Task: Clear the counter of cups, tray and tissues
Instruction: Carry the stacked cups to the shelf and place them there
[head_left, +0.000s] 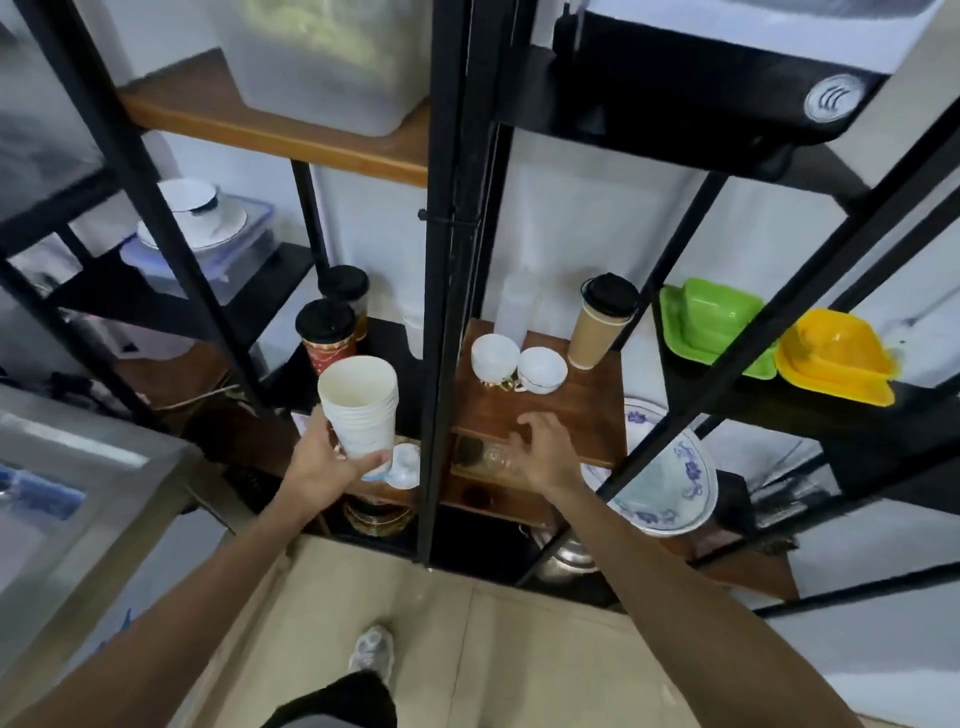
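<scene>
A stack of white paper cups (359, 408) stands upright in my left hand (324, 465), held in front of a black metal rack. My right hand (540, 447) hovers with fingers spread over the front edge of a wooden shelf (576, 410) and holds nothing. On that shelf sit two white ceramic cups (519, 364) and a brown paper cup with a black lid (597, 327). No tray or tissues show in view.
Black rack posts (439, 312) divide the shelves. Lidded cups (327, 332) stand left of the centre post. A blue-patterned plate (670, 467) leans at the right, with green (711, 322) and yellow (836, 358) plastic dishes beyond. A steel counter (78, 467) is at left.
</scene>
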